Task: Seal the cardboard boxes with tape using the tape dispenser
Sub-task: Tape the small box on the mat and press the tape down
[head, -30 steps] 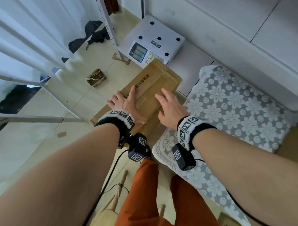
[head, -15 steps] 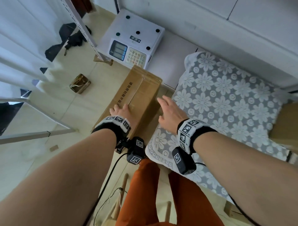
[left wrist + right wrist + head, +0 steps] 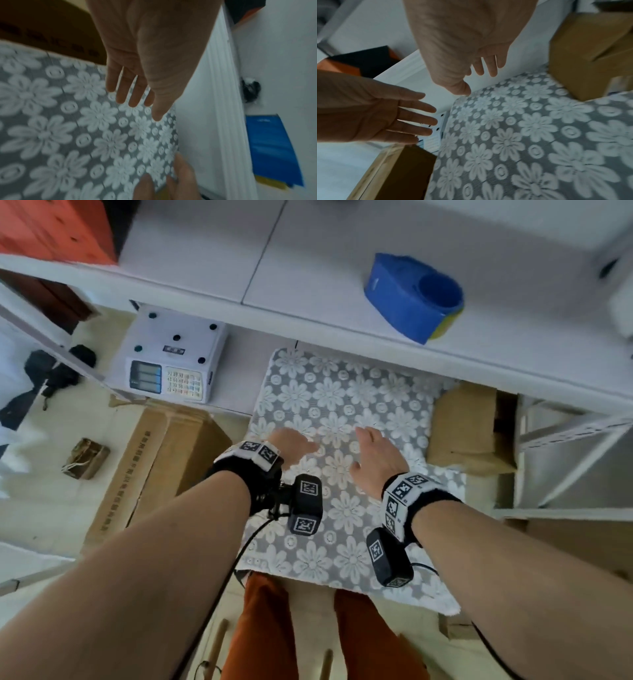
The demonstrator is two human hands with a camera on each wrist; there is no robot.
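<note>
nearby: tape dispenser on shelf, scale beside cardboard box.

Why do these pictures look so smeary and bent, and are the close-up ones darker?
Head view: the white shelf edge bows from the wide lens, and the blue tape dispenser is softly smeared. Left wrist view: dim, the flowered cloth blurred, the left hand shaded. Right wrist view: just as dim, the right hand in shadow, the cloth streaked toward the edges.
</note>
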